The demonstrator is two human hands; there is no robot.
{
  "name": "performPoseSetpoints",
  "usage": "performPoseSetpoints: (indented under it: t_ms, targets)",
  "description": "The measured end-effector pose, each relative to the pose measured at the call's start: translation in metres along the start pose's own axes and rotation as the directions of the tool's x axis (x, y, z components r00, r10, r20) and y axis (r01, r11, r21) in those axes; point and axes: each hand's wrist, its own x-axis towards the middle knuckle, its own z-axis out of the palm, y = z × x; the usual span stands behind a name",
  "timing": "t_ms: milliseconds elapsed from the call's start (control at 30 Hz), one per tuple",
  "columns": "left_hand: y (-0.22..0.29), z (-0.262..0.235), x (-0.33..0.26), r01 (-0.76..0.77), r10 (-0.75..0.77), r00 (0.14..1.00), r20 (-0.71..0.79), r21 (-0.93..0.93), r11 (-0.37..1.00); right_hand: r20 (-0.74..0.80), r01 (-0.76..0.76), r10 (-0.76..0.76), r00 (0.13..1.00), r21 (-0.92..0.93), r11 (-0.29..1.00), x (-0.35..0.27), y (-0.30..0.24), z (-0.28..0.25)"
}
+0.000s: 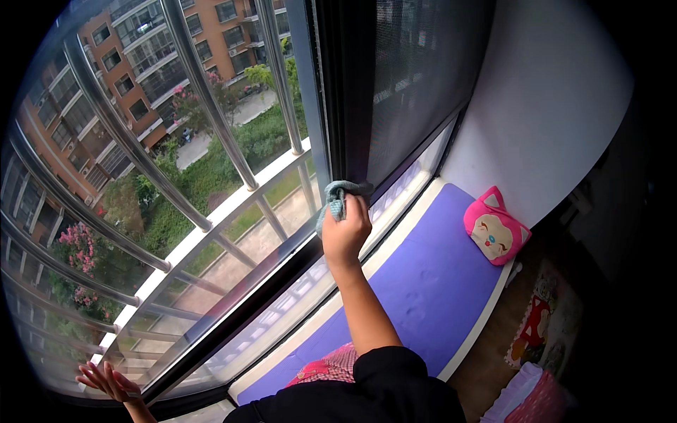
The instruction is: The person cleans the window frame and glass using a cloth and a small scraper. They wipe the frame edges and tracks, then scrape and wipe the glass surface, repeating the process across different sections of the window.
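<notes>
one purple mat (437, 271) (pink cushion (496, 231) atop) lies beside the window frame (350, 106).

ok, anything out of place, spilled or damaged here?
Nothing stands out: no spill or damage visible. The cloth is bunched, but it's gripped in the right hand; the pink pillow sits at the purple mat's edge.
</notes>
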Motion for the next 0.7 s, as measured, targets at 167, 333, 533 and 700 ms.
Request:
performPoseSetpoints:
  t_ms: [167,333,533,700]
  targets:
    - [-0.001,0.003,0.001,-0.005,0.005,1.000,-0.013,-0.009,1.000,0.082,-0.078,0.083,0.993,-0.064,0.995,-0.037,0.035,-0.003]
    - [0.001,0.002,0.006,-0.007,0.007,1.000,-0.016,0.000,1.000,0.062,-0.029,0.027,0.998,0.035,0.999,0.000,0.011,-0.003]
    - [0.004,0.001,0.006,0.015,-0.015,1.000,-0.022,-0.011,1.000,-0.140,0.204,-0.188,0.972,0.111,0.973,0.101,-0.078,-0.003]
    - [0.005,0.001,0.002,0.037,-0.038,0.999,-0.019,-0.009,0.999,-0.043,0.165,-0.163,0.986,0.058,0.985,0.065,-0.040,-0.003]
